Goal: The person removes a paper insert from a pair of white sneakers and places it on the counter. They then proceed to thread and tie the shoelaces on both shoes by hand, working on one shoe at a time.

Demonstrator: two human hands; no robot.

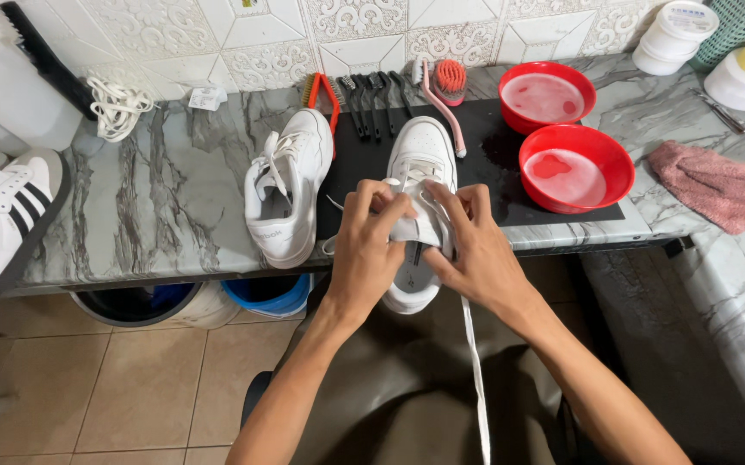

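Note:
A white sneaker (421, 153) lies toe-away on a black mat (476, 138), its heel over the counter's front edge. My left hand (365, 250) and my right hand (474, 250) both grip it at the tongue and lace area, fingers pinching the white shoelace (476, 370), whose loose end hangs down toward my lap. A second white sneaker (289, 185) lies just left of it on the marble counter (166, 198), laces loosened.
Two red bowls (574, 168) (547, 95) of cloudy water sit right of the mat. Several brushes (372, 99) and a pink brush (445, 86) lie behind. A pink cloth (717, 185), white tubs (673, 34), a striped sneaker (2, 215) and buckets (191, 301) below surround the area.

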